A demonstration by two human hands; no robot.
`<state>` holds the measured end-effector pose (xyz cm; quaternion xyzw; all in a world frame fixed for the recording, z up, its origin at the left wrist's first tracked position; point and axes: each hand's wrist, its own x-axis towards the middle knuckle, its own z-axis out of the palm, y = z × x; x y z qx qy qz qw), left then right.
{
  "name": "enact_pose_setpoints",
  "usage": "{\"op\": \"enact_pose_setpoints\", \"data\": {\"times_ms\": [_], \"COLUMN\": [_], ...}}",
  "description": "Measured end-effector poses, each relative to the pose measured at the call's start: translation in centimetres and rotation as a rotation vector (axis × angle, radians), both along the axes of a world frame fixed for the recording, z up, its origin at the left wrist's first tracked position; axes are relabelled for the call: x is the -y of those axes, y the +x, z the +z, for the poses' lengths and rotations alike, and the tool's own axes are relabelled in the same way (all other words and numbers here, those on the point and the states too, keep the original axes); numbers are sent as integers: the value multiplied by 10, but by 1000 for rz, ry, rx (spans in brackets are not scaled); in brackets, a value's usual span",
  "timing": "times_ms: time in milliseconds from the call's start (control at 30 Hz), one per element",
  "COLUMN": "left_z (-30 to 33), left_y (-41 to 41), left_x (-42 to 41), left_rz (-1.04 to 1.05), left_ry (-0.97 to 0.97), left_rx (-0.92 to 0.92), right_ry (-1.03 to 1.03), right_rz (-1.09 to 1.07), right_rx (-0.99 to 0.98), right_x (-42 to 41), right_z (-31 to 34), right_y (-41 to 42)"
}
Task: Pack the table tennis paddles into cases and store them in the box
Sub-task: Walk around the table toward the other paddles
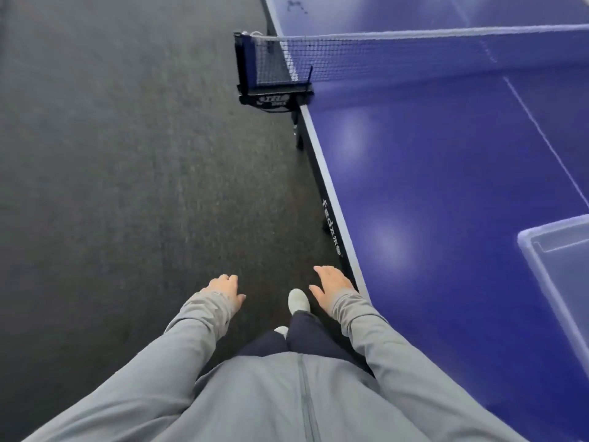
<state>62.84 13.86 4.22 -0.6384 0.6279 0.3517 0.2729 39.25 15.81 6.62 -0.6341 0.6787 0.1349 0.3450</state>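
You stand on the dark grey carpeted floor alongside the blue table tennis surface, whose white-edged long side runs up the picture to your right. Your left hand hangs out in front of you over the floor, fingers loosely extended and slightly spread, with nothing in it. Your right hand hangs likewise, fingers relaxed and nearly straight, also with nothing in it; it sits just beside the near edge of the surface, and contact with that edge cannot be confirmed. Both arms wear light grey sleeves.

The clear plastic storage box rests on the surface at the right border of the view, only its near corner and rim showing; its contents cannot be made out. It lies well apart from both hands.

The black-posted net with white top tape crosses the surface further ahead, its clamp fixed over the side edge. A white shoe shows on the floor between your hands.
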Motion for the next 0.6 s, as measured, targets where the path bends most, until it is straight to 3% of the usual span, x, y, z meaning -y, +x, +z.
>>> {"op": "enact_pose_setpoints", "data": {"times_ms": [367,600], "left_z": [-17,-6], "left_y": [61,98], "left_x": [78,176], "left_rz": [300,424], "left_ry": [36,-35], "left_rx": [-2,-9], "right_ry": [225,199], "right_rz": [33,31], "right_rx": [7,18], "right_x": [119,254], "right_z": [-41,-34], "right_y": [45,75]}}
